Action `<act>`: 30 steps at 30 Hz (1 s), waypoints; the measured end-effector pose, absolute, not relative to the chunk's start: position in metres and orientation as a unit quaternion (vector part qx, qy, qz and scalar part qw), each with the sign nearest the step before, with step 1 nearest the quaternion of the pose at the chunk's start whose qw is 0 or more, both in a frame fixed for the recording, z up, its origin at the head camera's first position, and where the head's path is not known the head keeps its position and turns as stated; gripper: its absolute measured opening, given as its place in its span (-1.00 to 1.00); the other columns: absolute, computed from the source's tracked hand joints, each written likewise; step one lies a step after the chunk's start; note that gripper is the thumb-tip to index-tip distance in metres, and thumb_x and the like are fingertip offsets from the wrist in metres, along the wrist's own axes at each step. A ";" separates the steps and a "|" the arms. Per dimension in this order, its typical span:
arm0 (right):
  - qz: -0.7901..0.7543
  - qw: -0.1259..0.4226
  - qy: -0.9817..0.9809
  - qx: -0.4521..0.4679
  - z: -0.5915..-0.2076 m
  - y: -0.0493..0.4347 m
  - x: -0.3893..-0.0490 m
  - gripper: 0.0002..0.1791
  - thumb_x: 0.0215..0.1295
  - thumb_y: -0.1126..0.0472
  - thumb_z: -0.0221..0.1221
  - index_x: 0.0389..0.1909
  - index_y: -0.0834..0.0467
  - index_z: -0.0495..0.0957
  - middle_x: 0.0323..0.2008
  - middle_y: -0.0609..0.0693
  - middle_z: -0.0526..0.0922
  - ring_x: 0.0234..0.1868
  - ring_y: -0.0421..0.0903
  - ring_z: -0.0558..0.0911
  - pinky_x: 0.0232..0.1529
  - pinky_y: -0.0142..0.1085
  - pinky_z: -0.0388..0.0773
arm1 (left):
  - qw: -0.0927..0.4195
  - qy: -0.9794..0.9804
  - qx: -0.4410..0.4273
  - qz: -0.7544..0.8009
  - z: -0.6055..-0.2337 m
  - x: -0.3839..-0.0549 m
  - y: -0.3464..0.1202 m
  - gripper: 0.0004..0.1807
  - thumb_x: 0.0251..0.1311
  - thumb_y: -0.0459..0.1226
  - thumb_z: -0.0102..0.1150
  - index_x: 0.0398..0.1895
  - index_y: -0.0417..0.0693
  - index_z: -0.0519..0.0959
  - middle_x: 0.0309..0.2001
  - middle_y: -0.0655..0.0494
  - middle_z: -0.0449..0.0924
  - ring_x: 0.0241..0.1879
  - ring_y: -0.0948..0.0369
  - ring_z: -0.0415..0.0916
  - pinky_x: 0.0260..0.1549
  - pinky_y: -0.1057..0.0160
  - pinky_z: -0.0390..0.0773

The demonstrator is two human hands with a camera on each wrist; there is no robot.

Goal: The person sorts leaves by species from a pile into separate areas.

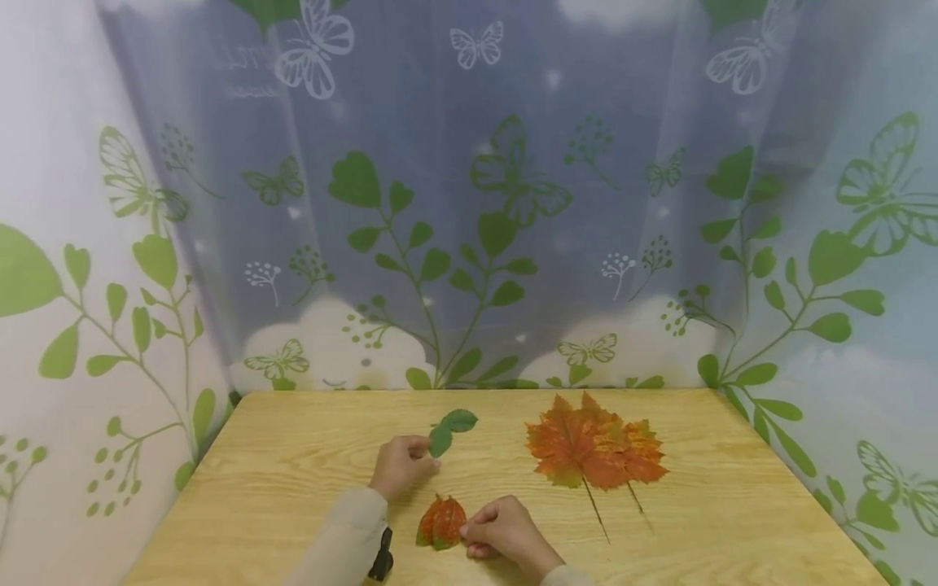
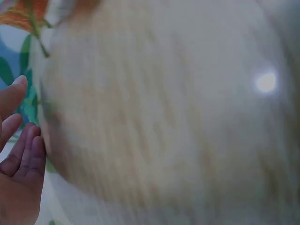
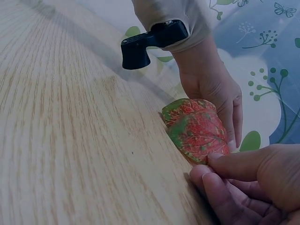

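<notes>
Your right hand (image 1: 507,533) pinching red-green leaves (image 1: 441,523), your left hand (image 1: 401,466) loosely spread just beside green leaves (image 1: 442,439), orange leaves (image 1: 573,446) farther right

Here a pale wood-grain table (image 1: 293,456) is running back to a blue-grey curtain (image 1: 454,106), with white butterflies (image 1: 477,44) dotting its upper stretch! Green leafy sprigs (image 1: 435,264) are climbing past printed clouds (image 1: 330,334), paler patterned panels (image 1: 51,146) are flanking both sides, and glare (image 2: 266,82) is gleaming in the left wrist view.
</notes>
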State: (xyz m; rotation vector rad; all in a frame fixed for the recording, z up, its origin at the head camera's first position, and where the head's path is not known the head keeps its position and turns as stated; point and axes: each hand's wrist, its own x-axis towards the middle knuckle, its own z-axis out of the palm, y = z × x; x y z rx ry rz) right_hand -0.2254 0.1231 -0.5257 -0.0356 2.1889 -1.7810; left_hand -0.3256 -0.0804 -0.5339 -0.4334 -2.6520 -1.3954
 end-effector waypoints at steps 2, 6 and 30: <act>-0.622 0.157 0.767 -0.014 -0.525 0.123 -0.225 -0.92 0.12 0.36 0.33 -0.44 0.33 0.68 -0.58 0.08 0.69 -0.65 -0.27 0.62 -0.54 -0.42 0.60 | 0.062 -0.878 -0.148 -0.451 -0.537 -0.327 -0.079 -0.59 0.02 -0.28 0.41 -0.06 -0.30 0.63 -0.15 -0.17 0.67 -0.17 -0.03 0.61 -0.19 0.01 0.60; -0.619 0.157 0.769 -0.017 -0.524 0.123 -0.224 -0.92 0.13 0.36 0.32 -0.44 0.33 0.68 -0.58 0.08 0.69 -0.65 -0.27 0.62 -0.54 -0.42 0.60 | 0.071 -0.883 -0.155 -0.436 -0.540 -0.328 -0.078 -0.67 0.00 -0.29 0.42 -0.14 -0.25 0.67 -0.21 -0.11 0.68 -0.23 0.03 0.60 -0.26 0.05 0.60; -0.612 0.163 0.774 -0.014 -0.524 0.122 -0.224 -0.92 0.13 0.33 0.33 -0.44 0.30 0.69 -0.60 0.07 0.69 -0.65 -0.27 0.62 -0.55 -0.43 0.60 | 0.126 -0.898 -0.112 -0.405 -0.543 -0.329 -0.074 -0.94 0.05 -0.36 0.35 -0.39 -0.14 0.73 -0.39 0.02 0.72 -0.39 0.14 0.63 -0.38 0.15 0.62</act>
